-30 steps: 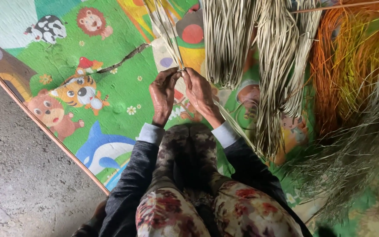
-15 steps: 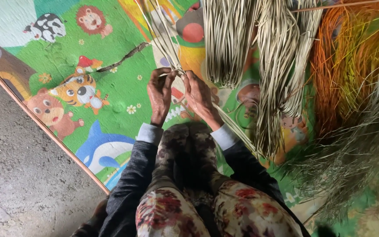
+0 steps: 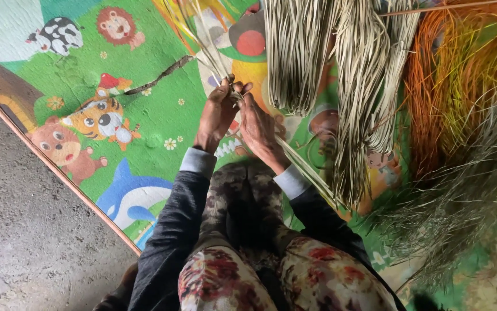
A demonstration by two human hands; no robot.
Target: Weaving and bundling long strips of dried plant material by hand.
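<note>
My left hand and my right hand meet over the play mat, both pinching a thin bunch of pale straw strips. The strips fan up and to the left from my fingertips, and their other ends trail down to the right past my right wrist. My fingers are closed around the point where the strips cross. My knees in flowered trousers fill the bottom of the view.
Thick hanks of pale straw strips hang to the right of my hands. Orange and yellow dyed strips and a heap of loose grey fibre lie further right. The green animal-print mat ends at a bare concrete floor on the left.
Both hands have moved up and slightly left, and the left hand has turned its fingers upward. The held strips now lean more to the left.
</note>
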